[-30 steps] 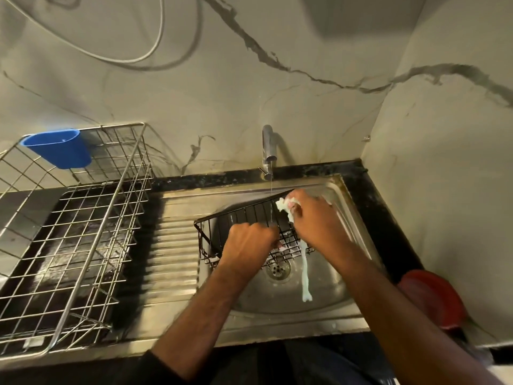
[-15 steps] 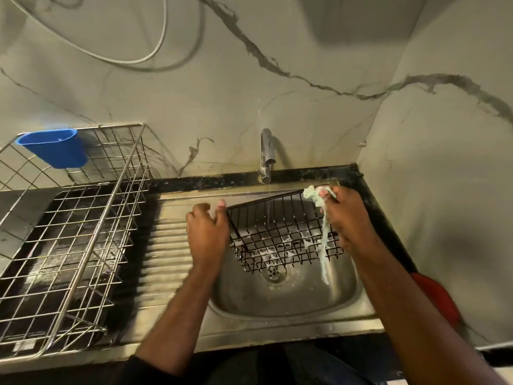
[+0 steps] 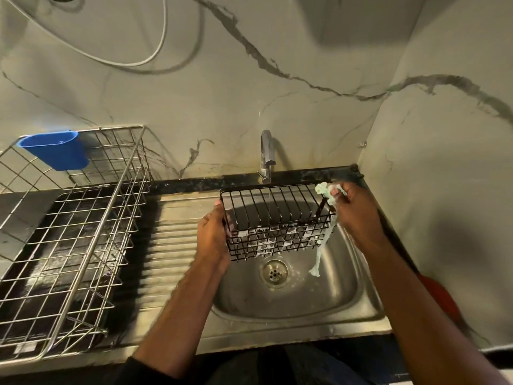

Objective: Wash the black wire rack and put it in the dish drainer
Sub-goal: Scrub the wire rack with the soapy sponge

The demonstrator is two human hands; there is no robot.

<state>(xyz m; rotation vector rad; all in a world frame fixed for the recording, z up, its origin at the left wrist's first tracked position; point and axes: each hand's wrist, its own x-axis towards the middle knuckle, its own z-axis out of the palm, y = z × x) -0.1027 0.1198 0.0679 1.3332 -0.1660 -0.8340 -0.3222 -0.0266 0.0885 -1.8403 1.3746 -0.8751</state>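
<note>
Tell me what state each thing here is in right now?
Black wire rack: held over the sink, soapy.
Left hand: grips the rack's left end.
Right hand: holds a pale cloth at the right end.
Tap: running thinly.
Dish drainer: holds no dishes.
Sink: unplugged.

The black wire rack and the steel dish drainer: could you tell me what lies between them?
In the head view, only the bare ribbed steel drainboard and the left hand gripping the rack.
</note>
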